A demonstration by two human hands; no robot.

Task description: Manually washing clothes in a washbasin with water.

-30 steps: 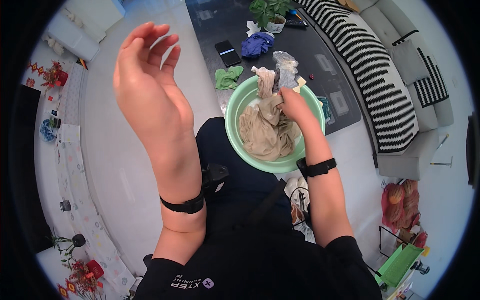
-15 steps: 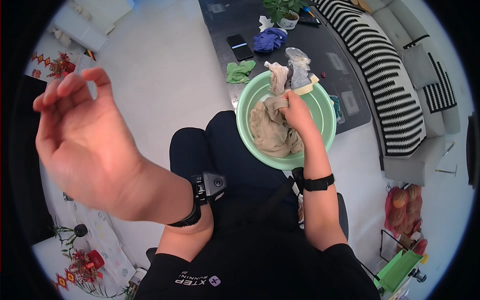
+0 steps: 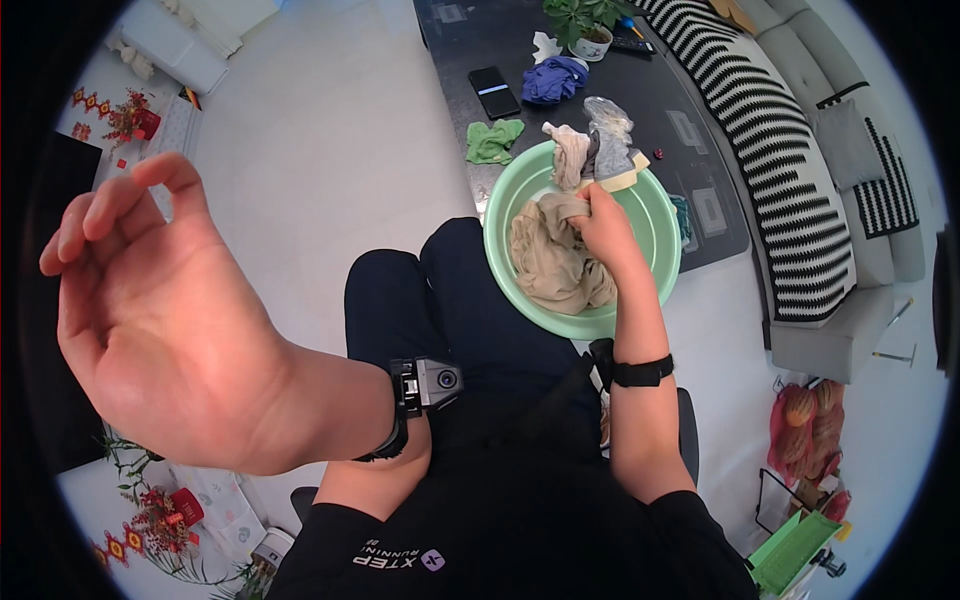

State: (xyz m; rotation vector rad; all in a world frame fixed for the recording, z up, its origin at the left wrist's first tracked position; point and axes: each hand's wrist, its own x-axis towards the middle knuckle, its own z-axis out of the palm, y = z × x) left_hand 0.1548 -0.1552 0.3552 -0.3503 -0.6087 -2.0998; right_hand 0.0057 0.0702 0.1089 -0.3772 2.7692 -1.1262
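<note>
My left hand [image 3: 170, 310] is raised close in front, palm showing and fingers loosely curved apart, with nothing in it. Pinched between the fingers of my right hand [image 3: 608, 232] is the edge of a beige cloth garment [image 3: 556, 262], its bulk heaped in a light green plastic basin [image 3: 497, 275]. Over the basin's far rim hang a pale pink cloth [image 3: 570, 152] and a grey-and-cream cloth [image 3: 618, 165]. My right fingertips are partly hidden by the hand itself.
The basin overlaps the dark table's [image 3: 455, 70] near edge. On the table lie a green cloth [image 3: 494, 141], a phone [image 3: 495, 93], a crumpled blue cloth [image 3: 553, 80], a clear plastic bag [image 3: 608, 115] and a potted plant [image 3: 590, 43]. A grey sofa [image 3: 825, 335] stands at the right.
My left hand has shifted slightly left and down in the picture. The basin, table and right hand appear a little further right; the right hand keeps its hold on the beige garment.
</note>
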